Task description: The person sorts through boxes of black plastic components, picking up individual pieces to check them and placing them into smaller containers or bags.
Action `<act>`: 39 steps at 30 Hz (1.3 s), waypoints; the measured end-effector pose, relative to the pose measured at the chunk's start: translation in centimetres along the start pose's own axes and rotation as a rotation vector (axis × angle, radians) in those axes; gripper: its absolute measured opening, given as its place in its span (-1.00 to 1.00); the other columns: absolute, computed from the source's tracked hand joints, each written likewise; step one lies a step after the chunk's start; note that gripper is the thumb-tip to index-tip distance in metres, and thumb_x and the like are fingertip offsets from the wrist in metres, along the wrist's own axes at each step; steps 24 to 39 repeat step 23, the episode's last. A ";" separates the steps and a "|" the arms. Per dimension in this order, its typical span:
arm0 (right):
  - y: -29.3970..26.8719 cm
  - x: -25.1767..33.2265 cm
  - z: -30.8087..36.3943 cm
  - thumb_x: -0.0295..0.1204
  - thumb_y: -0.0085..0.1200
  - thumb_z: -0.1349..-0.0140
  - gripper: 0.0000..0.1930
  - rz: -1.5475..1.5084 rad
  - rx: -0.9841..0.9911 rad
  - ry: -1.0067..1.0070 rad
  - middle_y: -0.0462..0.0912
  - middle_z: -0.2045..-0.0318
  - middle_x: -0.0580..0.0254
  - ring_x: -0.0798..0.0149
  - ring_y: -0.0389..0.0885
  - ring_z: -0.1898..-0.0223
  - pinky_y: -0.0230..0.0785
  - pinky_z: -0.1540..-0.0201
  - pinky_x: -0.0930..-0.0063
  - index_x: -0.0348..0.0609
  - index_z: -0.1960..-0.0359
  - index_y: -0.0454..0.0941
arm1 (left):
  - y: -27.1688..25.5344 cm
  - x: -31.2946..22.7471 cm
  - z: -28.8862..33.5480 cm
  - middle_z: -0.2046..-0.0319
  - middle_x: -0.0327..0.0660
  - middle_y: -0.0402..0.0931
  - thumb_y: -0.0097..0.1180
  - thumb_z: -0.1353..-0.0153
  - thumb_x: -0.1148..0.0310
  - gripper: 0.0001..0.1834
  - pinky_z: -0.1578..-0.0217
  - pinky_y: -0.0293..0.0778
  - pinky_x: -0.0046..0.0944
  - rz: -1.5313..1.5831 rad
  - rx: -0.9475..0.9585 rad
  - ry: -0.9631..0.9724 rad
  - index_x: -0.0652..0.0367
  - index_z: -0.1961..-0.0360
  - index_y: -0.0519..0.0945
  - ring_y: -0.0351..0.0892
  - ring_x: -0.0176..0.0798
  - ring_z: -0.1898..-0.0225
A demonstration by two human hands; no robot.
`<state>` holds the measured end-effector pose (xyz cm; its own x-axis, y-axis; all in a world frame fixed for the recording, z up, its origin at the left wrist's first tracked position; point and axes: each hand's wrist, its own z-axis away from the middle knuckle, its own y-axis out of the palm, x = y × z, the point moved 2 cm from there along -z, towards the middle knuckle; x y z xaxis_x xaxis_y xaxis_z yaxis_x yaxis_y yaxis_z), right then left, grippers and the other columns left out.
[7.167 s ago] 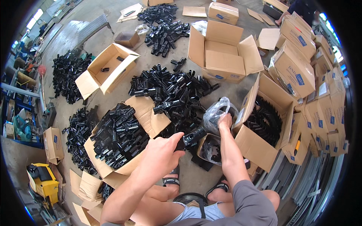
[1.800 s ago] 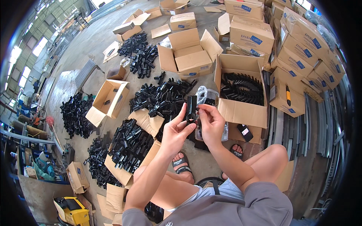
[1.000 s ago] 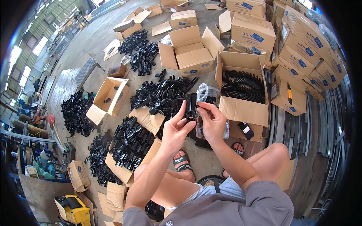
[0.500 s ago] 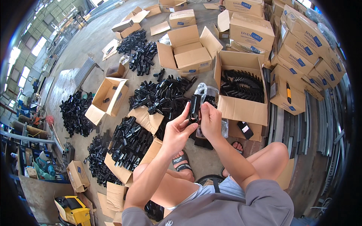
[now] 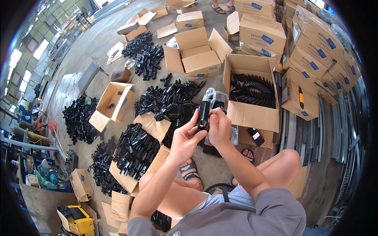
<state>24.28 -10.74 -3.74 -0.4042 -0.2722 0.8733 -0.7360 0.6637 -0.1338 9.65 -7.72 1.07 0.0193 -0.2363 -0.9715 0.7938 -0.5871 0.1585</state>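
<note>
A glossy black tubular part (image 5: 203, 112) stands nearly upright between my hands, in front of my knees. My left hand (image 5: 186, 137) grips its lower end, with the thumb across the bottom and the fingers along the left side. My right hand (image 5: 219, 128) is closed against the part's right side, its fingers curled and partly hidden. Clear plastic bags (image 5: 212, 94) lie just behind the part. To the left of it spreads a heap of similar black parts (image 5: 169, 98). Rows of black parts (image 5: 252, 90) fill an open carton (image 5: 252, 114) to the right.
Further heaps of black parts (image 5: 78, 120) lie on the floor at left. An open carton (image 5: 193, 65) stands ahead, and stacked cartons (image 5: 315, 47) rise at right beside long metal profiles (image 5: 299, 133). A yellow-handled tool (image 5: 301, 98) rests on one carton. Another person's sandalled feet (image 5: 220, 8) show at the far edge.
My right fingers have curled in more against the black part, which has shifted slightly downward. Another person's feet have come further into view at the top.
</note>
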 end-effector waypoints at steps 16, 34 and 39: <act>2.9 -11.6 8.1 -0.08 -0.06 -0.54 -0.53 0.254 0.178 0.253 0.62 0.56 -0.15 -0.23 0.66 0.44 0.37 0.36 -0.10 -0.18 0.45 0.50 | -8.1 -5.9 9.0 -0.14 0.06 0.64 0.25 -0.30 0.66 -0.05 -0.03 0.53 -0.37 -0.518 -0.634 0.353 0.14 -0.62 0.03 0.60 -0.38 0.02; 1.2 -25.9 24.4 -0.22 0.15 -0.36 -0.80 0.937 0.788 0.271 0.73 0.14 0.09 -0.03 0.73 0.05 0.62 0.05 0.03 0.01 0.10 0.63 | -19.9 3.8 25.7 0.12 -0.15 0.70 0.20 -0.26 0.68 -0.07 0.06 0.49 -0.44 -0.828 -1.013 0.063 0.12 -0.62 0.08 0.61 -0.37 0.19; 1.2 -25.9 24.4 -0.22 0.15 -0.36 -0.80 0.937 0.788 0.271 0.73 0.14 0.09 -0.03 0.73 0.05 0.62 0.05 0.03 0.01 0.10 0.63 | -19.9 3.8 25.7 0.12 -0.15 0.70 0.20 -0.26 0.68 -0.07 0.06 0.49 -0.44 -0.828 -1.013 0.063 0.12 -0.62 0.08 0.61 -0.37 0.19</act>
